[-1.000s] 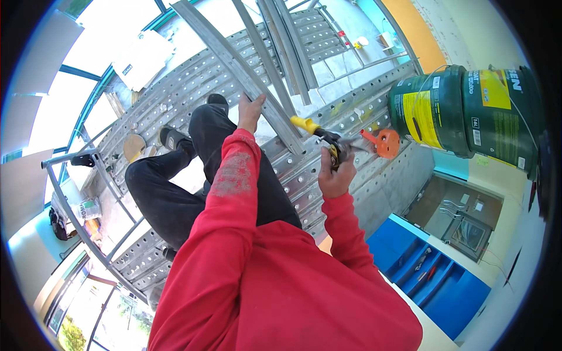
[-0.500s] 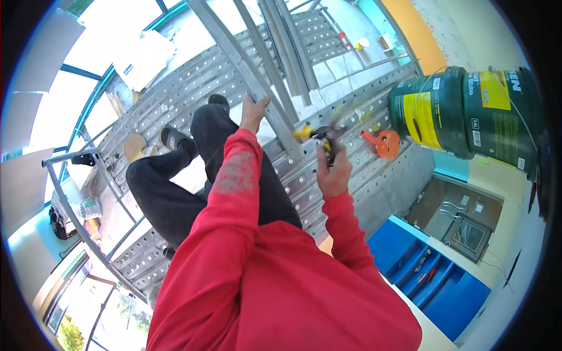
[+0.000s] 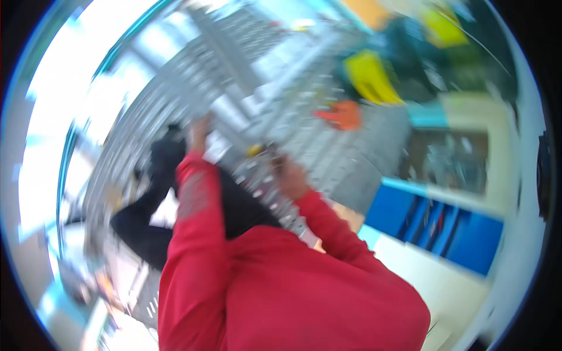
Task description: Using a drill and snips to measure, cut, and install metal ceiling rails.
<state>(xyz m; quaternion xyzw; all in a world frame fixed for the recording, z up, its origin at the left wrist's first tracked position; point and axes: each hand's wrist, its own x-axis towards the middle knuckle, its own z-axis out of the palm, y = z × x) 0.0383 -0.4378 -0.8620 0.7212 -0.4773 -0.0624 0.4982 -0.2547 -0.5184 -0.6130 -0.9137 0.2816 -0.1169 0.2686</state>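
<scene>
Fingers (image 3: 285, 169) — perhaps gripping yellow-handled tool (image 3: 255, 150)

An orange object (image 3: 346, 114) lies near blurred green drums (image 3: 410, 52) and blue bins (image 3: 445, 225).

Workshop: perforated metal racking (image 3: 328, 134), blue tool drawers (image 3: 445, 225).

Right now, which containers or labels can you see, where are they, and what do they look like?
Dark green drum: upper right, above the perforated metal rails; blurred, rounded.
Yellow label: on the drum's left side; tilted patch.
Second yellow label: top right edge; smeared.
No screens or signs can be made out in the blur.
</scene>
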